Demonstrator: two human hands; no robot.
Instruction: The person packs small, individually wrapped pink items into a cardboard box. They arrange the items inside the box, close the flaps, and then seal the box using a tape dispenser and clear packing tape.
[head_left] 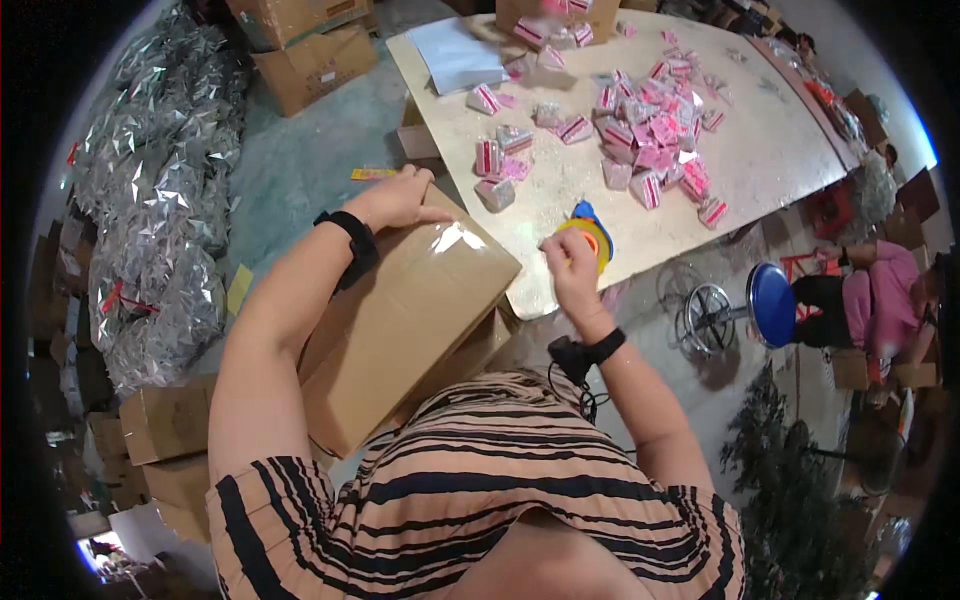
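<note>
A taped brown cardboard box [410, 310] leans at a tilt between my body and the table's near left corner. Bent over its upper edge, the fingers and thumb of my left hand [395, 200] grip it. My right hand [572, 270] is closed, knuckles up, at the table's near edge. Right beside and partly behind it shows a yellow, blue and orange tape dispenser [583, 213]. Whether those fingers grip the dispenser or something smaller is hidden.
On the pale table [770, 150] lie many small pink-and-white packets [650, 130] and a white sheet [455, 55]. Silver-wrapped bundles [160, 180] heap up at left, near stacked cartons [315, 70]. A blue stool [772, 305] and a person in pink [885, 295] are at right.
</note>
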